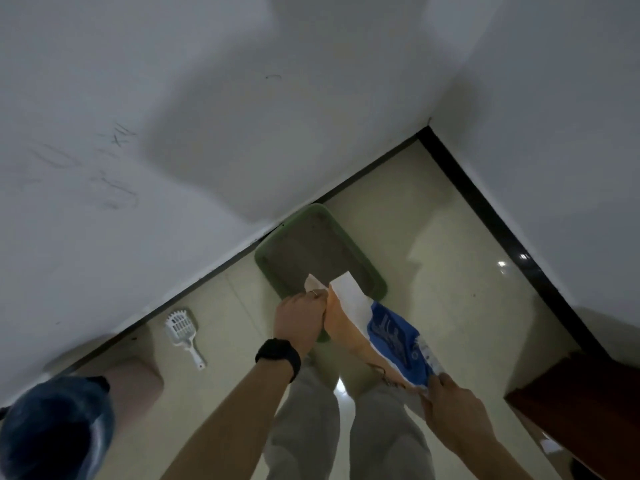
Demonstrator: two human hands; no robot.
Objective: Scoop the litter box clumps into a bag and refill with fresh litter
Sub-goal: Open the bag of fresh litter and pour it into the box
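A green litter box (372,268) lies on the floor (433,237). Over its near end tilts a blue litter bag (388,327). The left hand (299,318) fingers grip the bag's mouth, and the right hand (450,407) fingers pinch its base. A white scoop (181,329) lies left of the box.

Head view, what is worn. We record a black band (278,356) round the left wrist: wide, matte, thicker on its upper side. We cannot tell whether it is a watch or a plain strap. We see a thin pale ring (313,292) on one finger of the left hand (299,315). The left forearm (235,420) and right forearm (485,452) are bare to the frame edge. We log light grey trousers (304,427), loose, with soft folds.
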